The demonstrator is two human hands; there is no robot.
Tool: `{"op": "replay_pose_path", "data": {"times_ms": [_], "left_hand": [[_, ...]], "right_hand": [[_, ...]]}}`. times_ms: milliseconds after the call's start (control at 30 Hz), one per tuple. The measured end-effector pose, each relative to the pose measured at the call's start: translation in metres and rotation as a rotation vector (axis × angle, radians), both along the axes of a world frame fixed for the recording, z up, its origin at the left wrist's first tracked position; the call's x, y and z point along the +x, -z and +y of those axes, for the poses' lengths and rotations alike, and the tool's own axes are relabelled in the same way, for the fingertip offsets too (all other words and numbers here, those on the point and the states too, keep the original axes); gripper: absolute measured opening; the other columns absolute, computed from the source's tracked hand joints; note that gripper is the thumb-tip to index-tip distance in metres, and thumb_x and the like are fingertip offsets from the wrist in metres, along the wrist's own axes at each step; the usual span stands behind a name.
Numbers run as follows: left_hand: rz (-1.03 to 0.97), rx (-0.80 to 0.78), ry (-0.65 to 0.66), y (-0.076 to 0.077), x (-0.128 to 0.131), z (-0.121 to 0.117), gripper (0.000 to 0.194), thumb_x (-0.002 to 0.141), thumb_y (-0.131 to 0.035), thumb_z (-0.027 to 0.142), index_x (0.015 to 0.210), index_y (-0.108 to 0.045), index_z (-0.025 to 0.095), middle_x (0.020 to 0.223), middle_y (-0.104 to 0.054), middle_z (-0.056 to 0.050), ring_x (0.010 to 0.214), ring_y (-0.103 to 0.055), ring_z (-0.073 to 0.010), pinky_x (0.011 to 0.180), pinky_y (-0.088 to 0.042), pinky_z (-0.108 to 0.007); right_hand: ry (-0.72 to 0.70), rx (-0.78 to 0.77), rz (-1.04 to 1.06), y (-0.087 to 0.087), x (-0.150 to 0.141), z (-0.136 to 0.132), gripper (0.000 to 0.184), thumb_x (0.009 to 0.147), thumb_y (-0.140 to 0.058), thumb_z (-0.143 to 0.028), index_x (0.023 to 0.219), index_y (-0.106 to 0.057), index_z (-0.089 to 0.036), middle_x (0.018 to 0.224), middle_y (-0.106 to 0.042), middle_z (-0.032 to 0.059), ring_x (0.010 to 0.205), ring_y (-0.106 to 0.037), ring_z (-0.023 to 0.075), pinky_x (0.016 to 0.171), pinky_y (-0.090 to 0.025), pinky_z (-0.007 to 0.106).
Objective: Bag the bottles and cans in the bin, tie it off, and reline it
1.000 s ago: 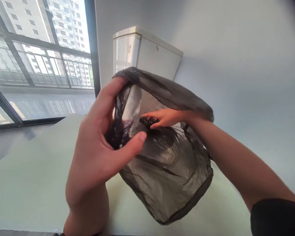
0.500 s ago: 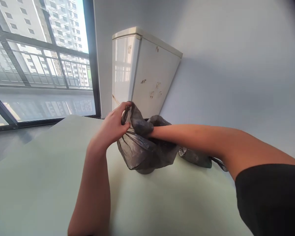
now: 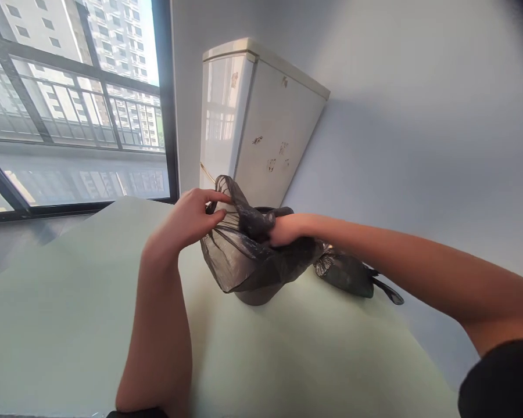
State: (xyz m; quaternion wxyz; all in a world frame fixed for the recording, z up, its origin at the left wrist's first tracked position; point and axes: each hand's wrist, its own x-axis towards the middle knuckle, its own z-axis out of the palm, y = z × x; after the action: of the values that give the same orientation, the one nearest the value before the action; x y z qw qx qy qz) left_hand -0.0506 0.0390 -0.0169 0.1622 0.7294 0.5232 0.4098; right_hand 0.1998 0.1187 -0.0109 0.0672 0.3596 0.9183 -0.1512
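Note:
A dark, thin plastic garbage bag (image 3: pixel 244 261) is draped loosely over a dark round bin (image 3: pixel 258 296) on the pale green surface. My left hand (image 3: pixel 189 223) pinches gathered plastic at the bag's left side, where a loop of it stands up. At the mouth of the bag, my right hand (image 3: pixel 287 229) is curled in the folds of plastic, its fingertips hidden by them. A black rim shows behind the folds. To the right lies a second dark bag (image 3: pixel 346 276), with a loose strip trailing from its end.
The pale green surface (image 3: pixel 91 313) spreads around the bin. Behind it stands a white refrigerator (image 3: pixel 270 128) with worn spots on its side. A window with a dark frame (image 3: pixel 168 104) is at the left, and a plain wall (image 3: pixel 418 145) at the right.
My right hand has drawn back from deep inside the bag, so it now shows at the mouth. The left hand has shifted slightly left, and more of the bin shows below the bag.

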Motion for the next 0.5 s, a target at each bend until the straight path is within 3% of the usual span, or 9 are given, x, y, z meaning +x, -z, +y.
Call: {"op": "replay_pose_path", "data": {"times_ms": [100, 200, 300, 367, 433, 500], "left_hand": [[-0.027, -0.006, -0.023, 0.009, 0.005, 0.014, 0.051, 0.087, -0.066, 0.038, 0.134, -0.076, 0.021, 0.134, -0.075, -0.010, 0.107, -0.071, -0.0308, 0.100, -0.055, -0.044], [-0.062, -0.046, 0.027, 0.024, 0.011, 0.035, 0.058, 0.089, -0.069, 0.045, 0.141, -0.071, 0.019, 0.144, -0.070, -0.013, 0.123, -0.067, -0.0338, 0.108, -0.052, -0.046], [-0.117, -0.149, 0.061, 0.039, 0.013, 0.054, 0.064, 0.085, -0.075, 0.050, 0.139, -0.071, 0.017, 0.144, -0.069, -0.015, 0.127, -0.066, -0.0356, 0.107, -0.053, -0.046], [-0.168, -0.252, 0.107, 0.046, 0.010, 0.061, 0.065, 0.082, -0.078, 0.055, 0.134, -0.074, 0.017, 0.141, -0.070, -0.016, 0.122, -0.067, -0.0359, 0.100, -0.056, -0.044], [-0.209, -0.332, 0.202, 0.049, 0.004, 0.064, 0.064, 0.081, -0.080, 0.059, 0.130, -0.076, 0.018, 0.133, -0.073, -0.014, 0.116, -0.068, -0.0338, 0.092, -0.058, -0.041], [-0.216, -0.394, 0.332, 0.051, -0.003, 0.063, 0.065, 0.082, -0.079, 0.063, 0.130, -0.076, 0.020, 0.119, -0.075, -0.012, 0.102, -0.069, -0.0279, 0.080, -0.056, -0.034]], "right_hand": [[-0.074, 0.005, -0.025, -0.035, 0.035, -0.004, 0.028, 0.096, -0.064, -0.042, 0.085, -0.079, -0.021, 0.079, -0.073, 0.0023, 0.069, -0.059, 0.0166, 0.071, -0.048, 0.032], [-0.014, 0.049, 0.065, -0.053, 0.080, 0.001, 0.047, 0.104, -0.051, -0.055, 0.096, -0.081, -0.020, 0.069, -0.066, -0.0009, 0.058, -0.047, 0.0121, 0.060, -0.036, 0.029], [0.103, 0.155, 0.139, -0.047, 0.116, 0.011, 0.047, 0.105, -0.049, -0.051, 0.121, -0.080, -0.019, 0.085, -0.076, 0.0034, 0.065, -0.056, 0.0143, 0.064, -0.040, 0.029], [0.177, 0.175, 0.148, -0.035, 0.131, 0.014, 0.049, 0.101, -0.055, -0.047, 0.137, -0.073, -0.018, 0.109, -0.080, 0.0097, 0.084, -0.068, 0.0197, 0.075, -0.048, 0.030], [0.212, 0.112, 0.141, -0.024, 0.142, 0.011, 0.059, 0.094, -0.063, -0.043, 0.147, -0.066, -0.017, 0.129, -0.076, 0.0134, 0.103, -0.071, 0.0250, 0.085, -0.053, 0.033], [0.212, -0.027, 0.140, -0.013, 0.150, 0.002, 0.067, 0.086, -0.069, -0.037, 0.150, -0.063, -0.018, 0.132, -0.075, 0.0128, 0.104, -0.072, 0.0262, 0.089, -0.056, 0.034]]}}
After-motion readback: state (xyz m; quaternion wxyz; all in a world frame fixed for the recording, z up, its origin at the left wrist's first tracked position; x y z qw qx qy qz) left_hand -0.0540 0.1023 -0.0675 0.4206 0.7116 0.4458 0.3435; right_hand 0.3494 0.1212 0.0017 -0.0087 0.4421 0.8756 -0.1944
